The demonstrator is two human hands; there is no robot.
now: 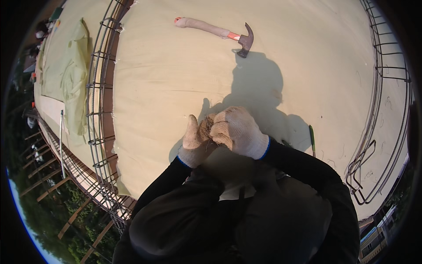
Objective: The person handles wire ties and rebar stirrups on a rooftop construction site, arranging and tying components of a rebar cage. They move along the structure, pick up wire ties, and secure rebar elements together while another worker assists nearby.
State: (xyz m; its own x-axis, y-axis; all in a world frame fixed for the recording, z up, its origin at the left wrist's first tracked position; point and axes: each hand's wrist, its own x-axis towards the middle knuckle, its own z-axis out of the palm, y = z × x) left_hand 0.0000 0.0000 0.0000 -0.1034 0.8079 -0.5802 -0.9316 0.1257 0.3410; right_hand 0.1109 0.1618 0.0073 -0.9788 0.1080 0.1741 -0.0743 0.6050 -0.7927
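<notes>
- Brown wiry bundle (205, 127), tangled and springy, sits on the person's side of the hammer (215, 30), well apart.
- Left hand (191, 143), knit-gloved, cups it, thumb standing up; right hand (241, 132) curls tightly over its right edge, hiding part.
- Hammer's handle looks wrapped in dull fabric; dark claw head.
- Slim green stick (312, 141) lies nearer and right of the hammer.
- Ridged steel cage (94, 92) runs left of the hammer, crumpled yellow-green sheet (75, 83) beyond it.
- Bent bars (361, 176) loop far right, nearer than the hammer.
</notes>
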